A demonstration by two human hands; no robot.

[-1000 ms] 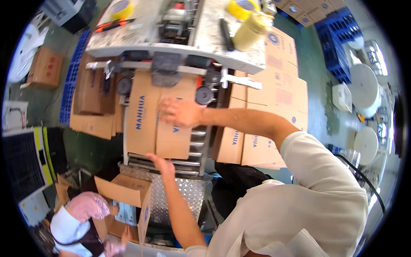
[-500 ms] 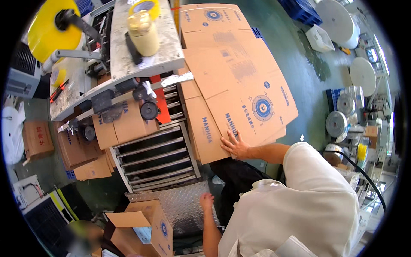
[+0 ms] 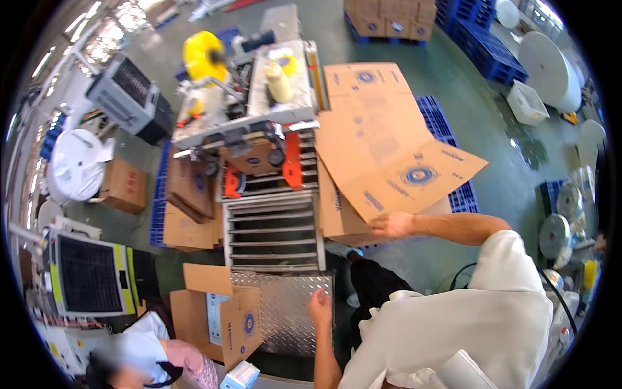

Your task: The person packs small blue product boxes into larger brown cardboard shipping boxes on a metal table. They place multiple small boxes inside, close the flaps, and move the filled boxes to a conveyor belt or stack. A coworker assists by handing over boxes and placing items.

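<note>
In the head view, the right hand (image 3: pixel 392 225) is reaching out over a stack of flattened cartons (image 3: pixel 343 220) and is gripping the near corner of the top cardboard sheet (image 3: pixel 376 149). Its fingers are clamping on that corner, the sheet's edge lying between them and the broad brown panel spreading away beyond the fingertips; the thumb's exact place is not showing clearly. The sheet is resting mostly on the stack, while its near right part is bending up and jutting past the pile. The stack is sitting on a blue pallet (image 3: pixel 435 120).

The left hand (image 3: pixel 319 307) is hovering over a diamond-patterned metal plate (image 3: pixel 291 324), well apart from the sheet; its fingers are bending loosely, the thumb a little apart, and are holding nothing visible. Between the stack and the plate, a roller conveyor (image 3: pixel 275 225) is running toward a taping machine, where a carton (image 3: pixel 253 162) is standing under the machine's surface (image 3: pixel 298 104). A yellow tape roll (image 3: pixel 199 57) is hanging above. At lower left, a co-worker (image 3: pixel 188 360) is staying beside an open box (image 3: pixel 241 324) that is holding a light-blue package (image 3: pixel 214 318).
</note>
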